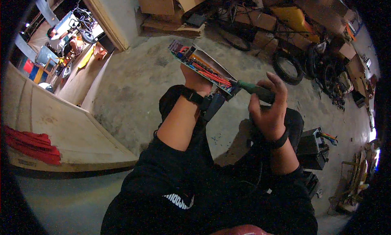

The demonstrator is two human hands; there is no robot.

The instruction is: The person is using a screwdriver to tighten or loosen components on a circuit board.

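From where I am standing, the person is sitting low over the concrete floor (134, 86), and the left hand (197, 78) is holding up a long, open circuit assembly (207, 68), its palm side lying against the underside; that grip is closing on the piece, though most of the fingers are hiding behind it. The assembly is hanging in the air in front of the person, tilting down toward the right, and red and orange wires (211, 75) are running along its length. A dark blocky part (215, 106) is showing just below its lower end, beside the left wrist, which is wearing a black watch (192, 96). The right hand (271, 115) is clasping a green-handled tool (257, 91) between thumb and fingers, and the tool is pointing at the assembly's right end; I cannot tell whether its tip is touching. A black band (279, 140) is circling the right wrist. By the right knee a dark metal box (311, 148) is sitting with coloured leads sticking out. Farther off, a tyre (288, 68) is lying near heaped cardboard boxes (175, 5), a red cloth (32, 146) is draping over a pale panel (69, 123) at left, and another person (57, 34) is sitting beyond the doorway.
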